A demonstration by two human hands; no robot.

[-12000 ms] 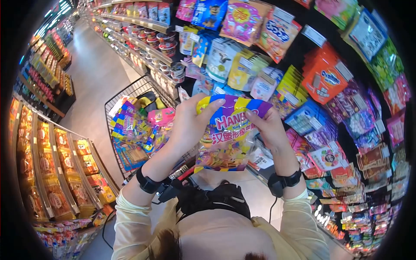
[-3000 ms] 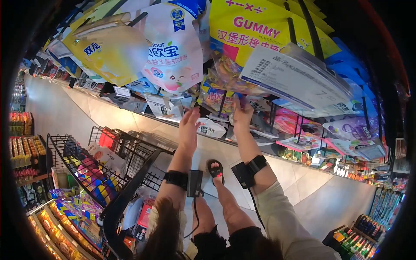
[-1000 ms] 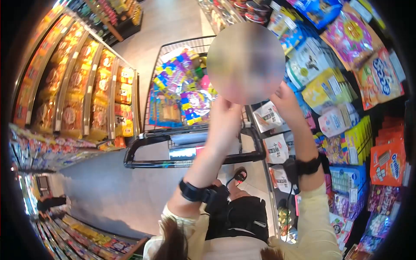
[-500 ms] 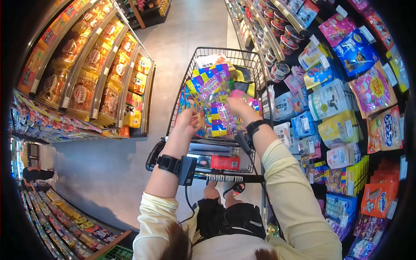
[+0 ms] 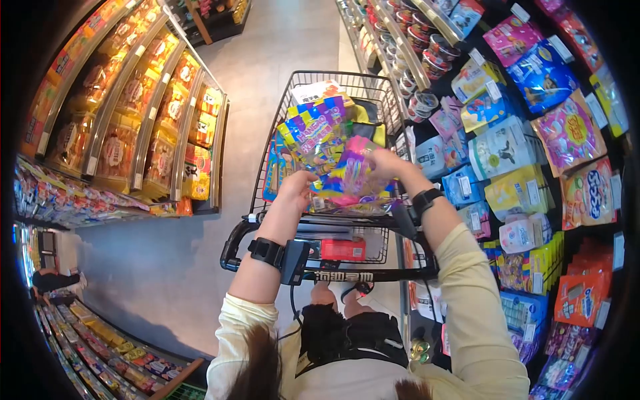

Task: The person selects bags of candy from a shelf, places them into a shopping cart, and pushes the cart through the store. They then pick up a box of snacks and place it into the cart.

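Both hands are over the basket of a black wire shopping cart [image 5: 397, 100]. My right hand [image 5: 385, 164] is closed on a pink and purple candy bag [image 5: 357, 160], which is blurred by motion. At the basket's near left, my left hand [image 5: 297, 187] has its fingers curled by the lower edge of the colourful bags; what they hold, if anything, is hidden. A purple and yellow candy bag [image 5: 319, 130] lies in the basket beyond my hands. Behind it is a white package [image 5: 320, 91], and a blue package [image 5: 272, 167] stands along the left side.
Packaged snacks fill the lit shelf [image 5: 150, 100] at left. Hanging candy bags [image 5: 510, 147] line the right, close to the cart. A red box [image 5: 343, 249] shows beneath the cart handle [image 5: 360, 274]. Another person [image 5: 57, 281] is at the far left.
My right hand has moved right and turned the bag, so its pink part now shows. My left hand has shifted slightly. The cart handle sits further right and its lettering shows more.
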